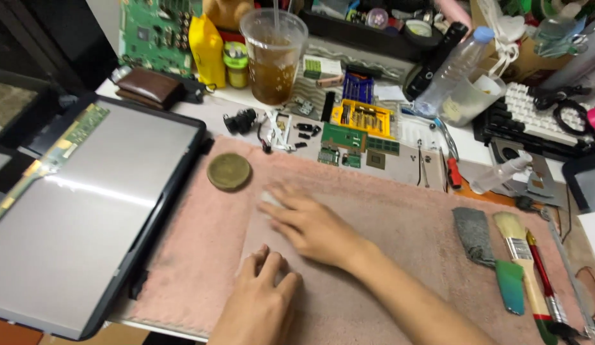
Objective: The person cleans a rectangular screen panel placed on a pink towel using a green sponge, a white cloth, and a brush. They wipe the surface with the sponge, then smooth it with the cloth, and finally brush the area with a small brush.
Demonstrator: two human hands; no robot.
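Hands lay flat, fingers spread, gripping nothing — right hand [310, 227] pointed up-left, left hand [262, 300] beside it — on pink towel [387, 217] w/ cluttered bench [412, 137] behind.

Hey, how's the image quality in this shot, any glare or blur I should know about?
Head view: a bright streak of glare crosses the grey screen panel; the right hand is motion-blurred at the fingertips on the pink towel; the left hand is sharper; the cluttered far edge of the table looks soft and slightly bowed.
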